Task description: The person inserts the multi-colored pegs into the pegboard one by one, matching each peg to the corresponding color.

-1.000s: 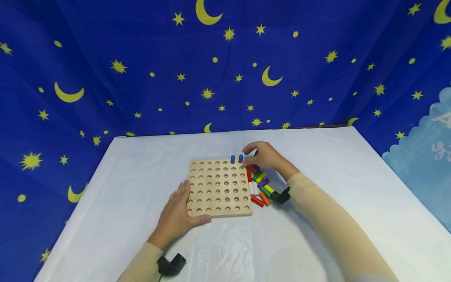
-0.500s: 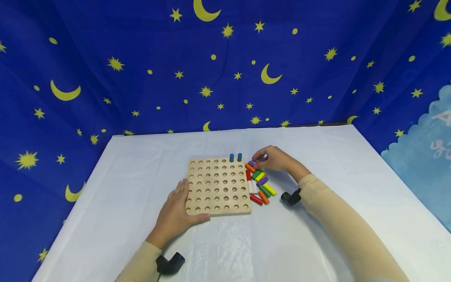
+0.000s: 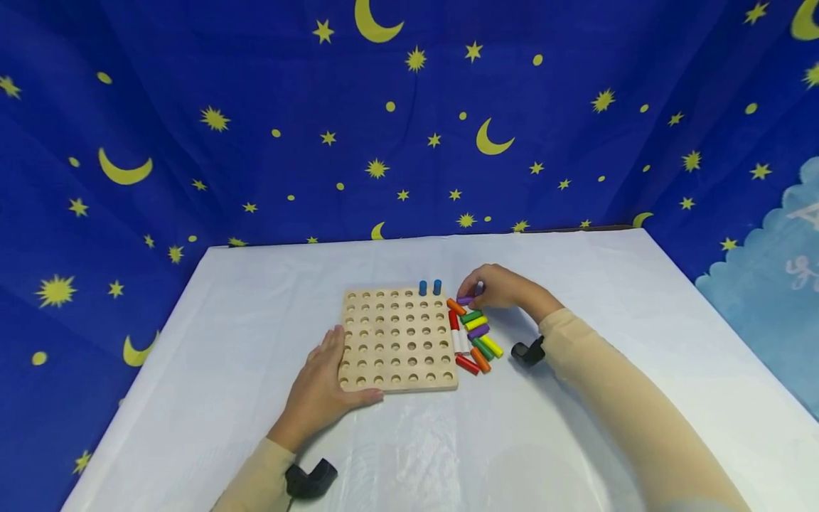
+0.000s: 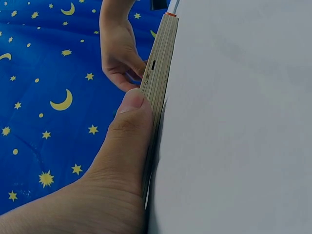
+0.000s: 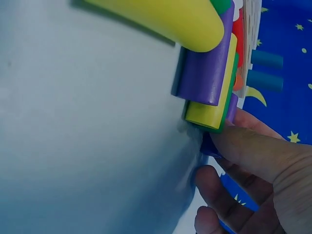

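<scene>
My left hand (image 3: 323,377) lies along the near left corner of a wooden pegboard (image 3: 394,340). Its thumb (image 4: 130,114) presses against the board's edge in the left wrist view, and the fingers stretch along the left side. Beyond the board's far right corner, my right hand (image 3: 502,286) pinches a dark blue peg (image 5: 209,146) between thumb and fingers, partly hidden by them. A purple peg (image 3: 465,301) lies right at these fingertips. Two blue pegs (image 3: 423,288) stand upright in the far row, at its right end.
Loose red, white, orange, green, yellow and purple pegs (image 3: 476,323) lie heaped along the board's right side. A white cloth (image 3: 269,299) covers the table. A blue curtain (image 3: 288,163) with moons and stars hangs behind. Black wrist devices (image 3: 311,480) sit by both sleeves.
My right hand has drawn back rightward from the upright blue pegs to the loose pegs. The purple peg by its fingertips has turned and shifted. My left hand stays on the board.
</scene>
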A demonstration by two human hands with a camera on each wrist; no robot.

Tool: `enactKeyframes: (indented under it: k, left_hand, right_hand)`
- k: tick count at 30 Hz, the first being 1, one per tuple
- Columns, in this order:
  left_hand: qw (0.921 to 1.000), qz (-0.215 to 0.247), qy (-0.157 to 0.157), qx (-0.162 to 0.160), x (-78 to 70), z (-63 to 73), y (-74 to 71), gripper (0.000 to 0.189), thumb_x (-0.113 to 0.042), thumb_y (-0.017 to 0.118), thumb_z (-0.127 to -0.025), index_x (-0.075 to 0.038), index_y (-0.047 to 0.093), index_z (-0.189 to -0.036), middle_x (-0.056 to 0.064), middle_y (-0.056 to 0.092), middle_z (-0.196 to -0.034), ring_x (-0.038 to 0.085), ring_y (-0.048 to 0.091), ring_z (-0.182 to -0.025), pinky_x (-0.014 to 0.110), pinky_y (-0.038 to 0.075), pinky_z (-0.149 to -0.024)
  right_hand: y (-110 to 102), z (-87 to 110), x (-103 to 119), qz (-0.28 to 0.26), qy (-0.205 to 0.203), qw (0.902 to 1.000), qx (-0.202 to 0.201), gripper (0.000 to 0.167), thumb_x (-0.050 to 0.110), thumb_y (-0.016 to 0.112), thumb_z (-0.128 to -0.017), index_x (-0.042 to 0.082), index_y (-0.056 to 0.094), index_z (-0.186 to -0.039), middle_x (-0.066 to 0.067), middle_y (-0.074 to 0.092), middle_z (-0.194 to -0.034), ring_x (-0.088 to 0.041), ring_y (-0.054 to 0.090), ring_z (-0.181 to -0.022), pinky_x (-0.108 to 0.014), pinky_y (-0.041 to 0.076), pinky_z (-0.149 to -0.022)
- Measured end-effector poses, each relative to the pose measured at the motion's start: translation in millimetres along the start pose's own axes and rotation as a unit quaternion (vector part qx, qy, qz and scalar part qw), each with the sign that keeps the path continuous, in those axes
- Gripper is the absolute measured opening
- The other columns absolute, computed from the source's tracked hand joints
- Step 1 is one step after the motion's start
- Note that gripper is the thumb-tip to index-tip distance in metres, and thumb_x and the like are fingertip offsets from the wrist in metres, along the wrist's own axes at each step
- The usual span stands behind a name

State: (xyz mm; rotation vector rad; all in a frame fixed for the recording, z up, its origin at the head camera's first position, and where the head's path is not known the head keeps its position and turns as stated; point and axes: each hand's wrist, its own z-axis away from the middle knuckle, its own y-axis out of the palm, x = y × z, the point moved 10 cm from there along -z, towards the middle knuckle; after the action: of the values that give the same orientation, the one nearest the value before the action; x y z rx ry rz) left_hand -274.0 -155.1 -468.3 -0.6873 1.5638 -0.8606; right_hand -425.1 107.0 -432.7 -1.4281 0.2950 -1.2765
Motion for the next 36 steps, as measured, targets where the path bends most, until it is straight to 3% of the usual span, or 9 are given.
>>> enactKeyframes:
  k: [9,13,20,28,36]
  left_hand:
    - [1.0000,0.008,-0.001,0.001,-1.3,2.5,1.4,0.141,-0.077,0.077,-0.061,0.003,0.013,-0.157,0.021,0.014,-0.165,0.037,0.016,-0.153,0.056,0.020,-0.123]
    - [1.0000,0.008,-0.002,0.004,-1.5,3.0,2.3,0.140,-0.076,0.077,-0.062,0.004,0.013,-0.157,0.022,0.014,-0.164,0.038,0.016,-0.153,0.057,0.021,-0.123]
    - [1.0000,0.003,-0.002,0.005,-1.6,2.6,2.4,0.139,-0.076,0.076,-0.063,0.005,0.013,-0.156,0.022,0.015,-0.164,0.038,0.017,-0.153,0.056,0.022,-0.122]
    - [1.0000,-0.001,0.001,0.000,-2.1,2.1,0.7,0.139,-0.076,0.077,-0.063,0.005,0.014,-0.156,0.023,0.015,-0.164,0.038,0.018,-0.152,0.056,0.023,-0.123]
    - [1.0000,-0.004,0.003,-0.006,-1.8,1.5,0.4,0.140,-0.077,0.076,-0.062,0.005,0.014,-0.156,0.023,0.016,-0.164,0.038,0.018,-0.152,0.056,0.023,-0.122]
  right_hand:
    - [4,2.5,-3,-0.008,0.013,0.9999,0.006,0.017,0.008,0.075,-0.087,0.016,0.076,-0.103,-0.001,0.072,-0.103,-0.020,0.060,-0.100,-0.043,0.051,-0.100]
    - [5,3.2,-7,-0.023,0.009,0.9997,0.000,0.015,0.012,0.073,-0.089,0.015,0.073,-0.104,-0.001,0.070,-0.100,-0.020,0.058,-0.097,-0.040,0.051,-0.095]
    - [-3,4.9,-13,-0.074,0.003,0.9958,-0.054,0.017,0.016,0.073,-0.090,0.015,0.064,-0.104,-0.004,0.064,-0.100,-0.021,0.055,-0.092,-0.032,0.048,-0.080]
    - [-10,4.4,-8,-0.162,0.000,0.9813,-0.104,0.022,0.021,0.079,-0.085,0.014,0.063,-0.097,-0.005,0.066,-0.099,-0.022,0.057,-0.072,-0.028,0.050,-0.060]
    - [-13,2.8,5,-0.162,0.000,0.9774,-0.136,0.023,0.025,0.082,-0.082,0.015,0.065,-0.094,-0.002,0.069,-0.096,-0.022,0.058,-0.078,-0.029,0.049,-0.063]
